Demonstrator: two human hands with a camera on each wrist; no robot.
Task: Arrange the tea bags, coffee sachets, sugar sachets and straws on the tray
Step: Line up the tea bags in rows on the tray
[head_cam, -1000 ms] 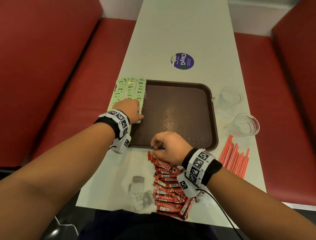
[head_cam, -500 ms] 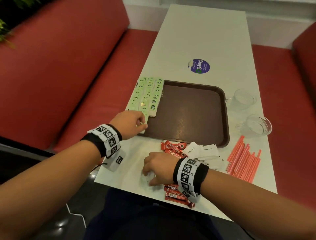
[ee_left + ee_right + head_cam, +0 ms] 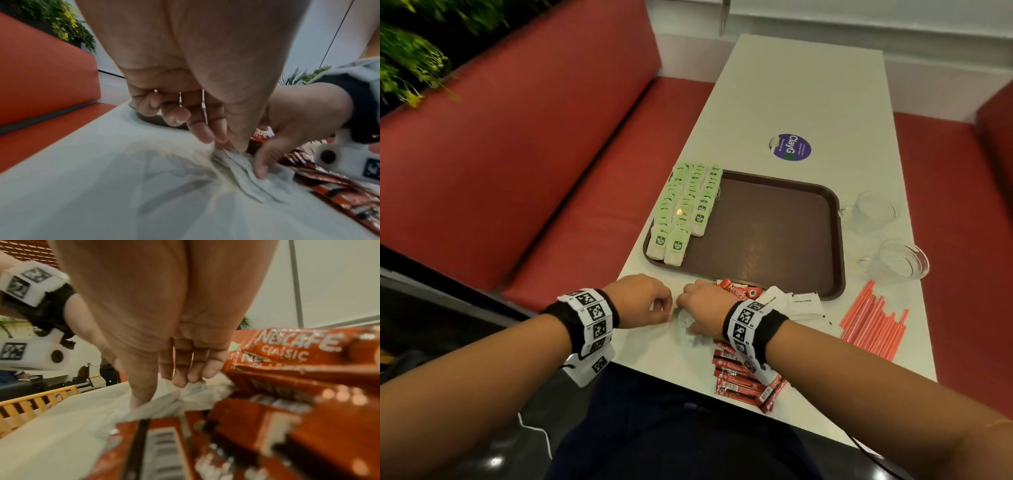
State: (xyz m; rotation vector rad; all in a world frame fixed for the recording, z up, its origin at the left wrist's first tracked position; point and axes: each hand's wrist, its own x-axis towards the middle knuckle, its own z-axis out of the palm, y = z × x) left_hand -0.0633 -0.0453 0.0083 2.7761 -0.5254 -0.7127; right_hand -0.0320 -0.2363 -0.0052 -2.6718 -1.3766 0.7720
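Near the table's (image 3: 801, 85) front edge, a small fanned stack of white sugar sachets (image 3: 242, 167) lay flat beneath both hands: the left hand (image 3: 643, 301) pinched its near end between thumb and curled fingers, while the right hand (image 3: 703, 306) pressed on it with thumb and bent fingertips. They were pale, thin and crinkled, touching the red coffee sachets (image 3: 743, 377) just beside them, short of the brown tray's (image 3: 837, 240) front rim.

Brown tray (image 3: 774, 236), faint diamond texture at centre. Pale green tea bags (image 3: 685, 209), dark green label squares. Red coffee sachets (image 3: 743, 377), white lettering, barcodes. White sugar sachets (image 3: 801, 305). Orange-red straws (image 3: 873, 325). White tabletop (image 3: 808, 102), purple round sticker (image 3: 790, 147). Red benches (image 3: 517, 154). Black wristbands (image 3: 589, 318), black-and-white square markers.
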